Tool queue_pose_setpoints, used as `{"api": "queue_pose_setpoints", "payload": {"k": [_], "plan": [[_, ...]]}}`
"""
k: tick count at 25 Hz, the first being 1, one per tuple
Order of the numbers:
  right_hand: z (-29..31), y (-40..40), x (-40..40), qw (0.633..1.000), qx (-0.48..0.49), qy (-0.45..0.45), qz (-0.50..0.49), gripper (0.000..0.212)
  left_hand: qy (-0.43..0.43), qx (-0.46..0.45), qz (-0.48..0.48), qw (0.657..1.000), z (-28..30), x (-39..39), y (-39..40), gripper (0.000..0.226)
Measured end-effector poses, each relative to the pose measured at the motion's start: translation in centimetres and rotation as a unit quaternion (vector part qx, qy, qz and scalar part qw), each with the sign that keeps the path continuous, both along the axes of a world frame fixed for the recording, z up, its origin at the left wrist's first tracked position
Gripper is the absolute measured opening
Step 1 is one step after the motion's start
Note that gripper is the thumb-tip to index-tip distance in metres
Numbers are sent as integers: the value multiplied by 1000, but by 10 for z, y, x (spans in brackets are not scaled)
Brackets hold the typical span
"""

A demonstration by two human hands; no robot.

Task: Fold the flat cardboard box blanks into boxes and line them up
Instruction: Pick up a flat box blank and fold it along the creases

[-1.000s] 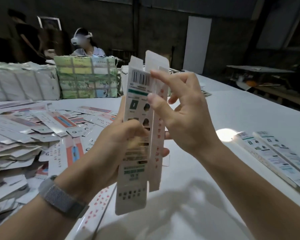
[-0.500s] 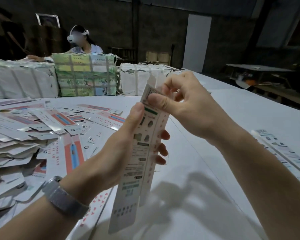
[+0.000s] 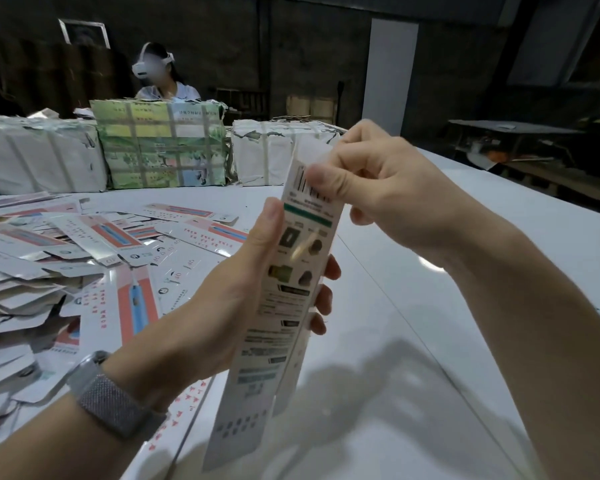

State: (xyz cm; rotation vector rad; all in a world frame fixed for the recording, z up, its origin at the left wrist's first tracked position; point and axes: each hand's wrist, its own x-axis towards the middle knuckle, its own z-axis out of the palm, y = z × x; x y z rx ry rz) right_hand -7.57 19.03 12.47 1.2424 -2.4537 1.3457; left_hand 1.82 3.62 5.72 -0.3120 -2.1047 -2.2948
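Head view is showing the left hand (image 3: 236, 299) gripping the light, thin box blank (image 3: 278, 299) mid-length above the bench (image 3: 430, 306), while the right hand (image 3: 378, 188) is pinching its bendable top flap.

I had a single head-worn wide-angle view, looking forward and down from close above the two hands (image 3: 326, 237), which filled the middle of the frame. It faced along the broad white worktop (image 3: 465, 271) toward wrapped paper bundles (image 3: 267, 154) at its far edge and a dark wall beyond.
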Motion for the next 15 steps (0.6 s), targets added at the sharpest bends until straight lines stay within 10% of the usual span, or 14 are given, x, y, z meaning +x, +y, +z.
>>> {"api": "queue_pose_setpoints", "payload": {"k": [7, 15], "plan": [[-23, -20, 6, 976, -216, -1, -6, 16, 97, 30, 74, 992, 3, -2, 2, 52], [-58, -49, 19, 955, -280, -78, 63, 37, 205, 45, 105, 972, -4, -11, -3, 49]]}}
